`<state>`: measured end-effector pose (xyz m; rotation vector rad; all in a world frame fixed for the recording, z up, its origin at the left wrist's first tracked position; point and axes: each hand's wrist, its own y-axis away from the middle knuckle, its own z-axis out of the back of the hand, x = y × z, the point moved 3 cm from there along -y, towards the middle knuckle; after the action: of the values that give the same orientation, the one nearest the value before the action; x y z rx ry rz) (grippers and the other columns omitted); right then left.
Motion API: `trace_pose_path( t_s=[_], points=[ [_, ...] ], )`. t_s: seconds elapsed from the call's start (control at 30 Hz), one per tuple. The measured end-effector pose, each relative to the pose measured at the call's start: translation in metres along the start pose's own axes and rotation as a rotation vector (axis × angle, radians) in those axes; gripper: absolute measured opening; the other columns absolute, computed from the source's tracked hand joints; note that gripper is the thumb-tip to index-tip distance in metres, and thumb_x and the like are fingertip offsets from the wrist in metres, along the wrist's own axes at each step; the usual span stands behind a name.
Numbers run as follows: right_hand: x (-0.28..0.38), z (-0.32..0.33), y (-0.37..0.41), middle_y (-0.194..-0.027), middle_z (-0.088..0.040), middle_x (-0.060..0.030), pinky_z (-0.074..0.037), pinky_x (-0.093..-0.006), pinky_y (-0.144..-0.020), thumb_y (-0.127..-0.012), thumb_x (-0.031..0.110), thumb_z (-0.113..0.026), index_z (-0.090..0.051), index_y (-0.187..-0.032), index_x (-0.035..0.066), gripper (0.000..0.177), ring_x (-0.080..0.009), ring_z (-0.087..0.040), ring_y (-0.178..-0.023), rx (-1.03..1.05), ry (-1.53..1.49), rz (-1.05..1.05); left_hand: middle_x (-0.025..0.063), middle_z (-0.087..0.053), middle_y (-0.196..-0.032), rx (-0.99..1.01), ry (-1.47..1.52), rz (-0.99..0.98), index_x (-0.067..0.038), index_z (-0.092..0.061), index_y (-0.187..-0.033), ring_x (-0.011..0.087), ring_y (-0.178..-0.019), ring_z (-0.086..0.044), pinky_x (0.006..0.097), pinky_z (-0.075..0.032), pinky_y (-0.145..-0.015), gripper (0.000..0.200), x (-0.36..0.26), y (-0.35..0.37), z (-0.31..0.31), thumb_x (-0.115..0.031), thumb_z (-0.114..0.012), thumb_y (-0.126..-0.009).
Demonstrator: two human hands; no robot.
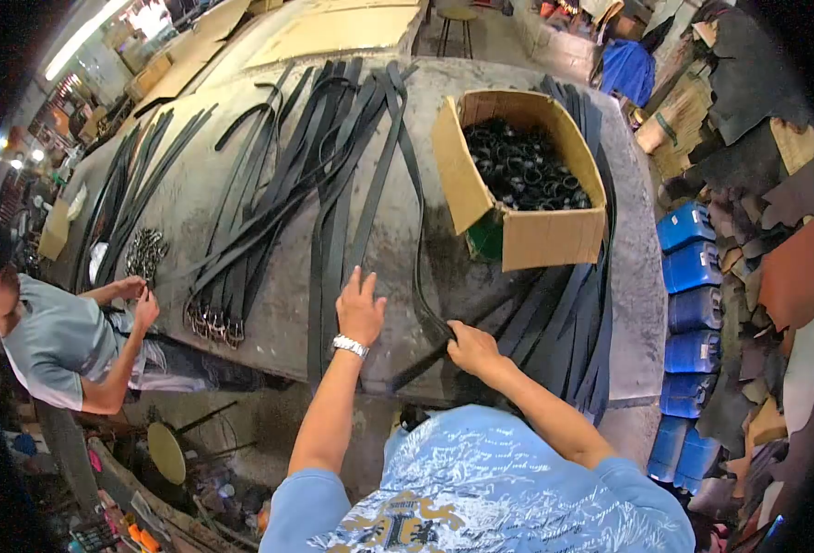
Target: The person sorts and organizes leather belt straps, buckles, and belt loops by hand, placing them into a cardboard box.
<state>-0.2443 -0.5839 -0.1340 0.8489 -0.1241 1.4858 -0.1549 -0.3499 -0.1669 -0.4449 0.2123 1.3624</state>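
Note:
Long black leather straps lie in a bundle across the table in front of me. My left hand, with a metal watch on its wrist, is open with fingers spread, at the right edge of the bundle's near end. Closed around the near end of one black leather strap is my right hand. That strap curves away from me to the far end of the bundle.
A cardboard box of small black loops stands right of centre, with more straps beside and before it. At left, a person handles something small near metal buckles. Blue jugs line the right side.

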Motion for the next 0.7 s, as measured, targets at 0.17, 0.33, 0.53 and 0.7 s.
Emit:
trace_pose_path(
  t_s=[0.17, 0.33, 0.53, 0.7],
  points=[
    [-0.015, 0.093, 0.054, -0.111, -0.064, -0.0276, -0.047, -0.0482, -0.092, -0.094, 0.025, -0.049, -0.057, -0.123, 0.003, 0.038, -0.0464, -0.058, -0.107, -0.279, -0.113, -0.127, 0.0152, -0.041, -0.148, 0.124, -0.127, 0.080, -0.014, -0.051, -0.136, 0.0338, -0.130, -0.043, 0.0523, -0.035, -0.102, 0.058, 0.008, -0.017, -0.021, -0.035, -0.068, -0.085],
    [-0.091, 0.109, 0.162, -0.084, -0.068, -0.0179, -0.052, -0.0395, -0.070, -0.096, 0.023, -0.050, -0.059, -0.112, 0.000, 0.029, -0.0281, -0.066, -0.074, -0.186, -0.245, -0.461, 0.0169, -0.042, -0.146, 0.149, -0.105, 0.076, -0.014, -0.051, -0.136, 0.0342, -0.130, -0.041, 0.0522, -0.033, -0.103, 0.060, 0.012, -0.021, -0.022, -0.037, -0.070, -0.083],
    [-0.140, 0.041, 0.248, -0.082, -0.067, -0.0118, -0.050, -0.0310, -0.063, -0.092, 0.019, -0.059, -0.059, -0.113, 0.001, 0.028, -0.0168, -0.062, -0.069, -0.100, -0.281, -0.599, 0.0167, -0.043, -0.145, 0.149, -0.136, 0.064, -0.012, -0.052, -0.134, 0.0347, -0.127, -0.042, 0.0510, -0.035, -0.100, 0.061, 0.008, -0.026, -0.022, -0.037, -0.071, -0.082],
    [-0.104, 0.032, 0.238, -0.096, -0.064, -0.0094, -0.048, -0.0294, -0.077, -0.089, 0.010, -0.062, -0.055, -0.127, 0.000, 0.040, -0.0152, -0.060, -0.086, -0.271, -0.731, -0.584, 0.0171, -0.049, -0.133, 0.166, -0.047, 0.078, -0.006, -0.055, -0.123, 0.0359, -0.122, -0.046, 0.0510, -0.039, -0.095, 0.050, -0.034, -0.014, -0.007, -0.030, -0.070, -0.082]
  ],
)
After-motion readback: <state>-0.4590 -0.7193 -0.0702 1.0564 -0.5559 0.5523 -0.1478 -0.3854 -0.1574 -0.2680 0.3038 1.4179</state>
